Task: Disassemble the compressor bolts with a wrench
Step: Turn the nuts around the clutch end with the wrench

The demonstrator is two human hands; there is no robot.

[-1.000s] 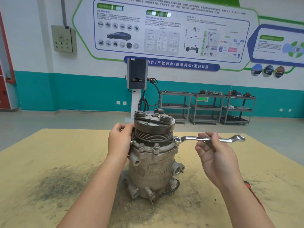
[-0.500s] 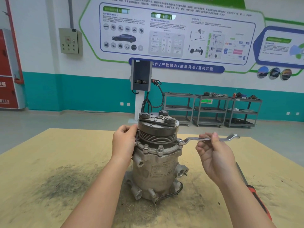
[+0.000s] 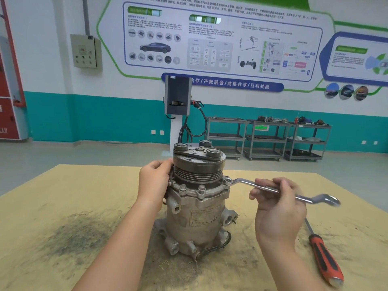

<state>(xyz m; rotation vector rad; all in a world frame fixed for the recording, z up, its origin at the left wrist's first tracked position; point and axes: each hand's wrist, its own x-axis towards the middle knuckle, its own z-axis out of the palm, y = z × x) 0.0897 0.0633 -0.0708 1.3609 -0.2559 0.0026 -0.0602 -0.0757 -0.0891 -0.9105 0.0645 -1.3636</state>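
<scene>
A grey metal compressor (image 3: 196, 217) stands upright in the middle of the table, pulley end up. Two bolts (image 3: 192, 188) stick up from the front of its flange. My left hand (image 3: 154, 184) grips the compressor's left side at the flange and pulley. My right hand (image 3: 277, 204) holds the shaft of a silver ring wrench (image 3: 243, 182). The wrench's near ring sits over a bolt on the right side of the flange. Its far end sticks out to the right and looks blurred.
A red-and-black screwdriver (image 3: 324, 256) lies on the tan table (image 3: 63, 196) to the right of my right arm. Dark grit is spread on the left of the table. Beyond the table stand a charging post (image 3: 177, 97) and several grey carts (image 3: 266, 138).
The wrench's outer end has swung toward me and downward around the bolt, with my right hand moving along it. The left hand stays on the compressor. The view has shifted slightly.
</scene>
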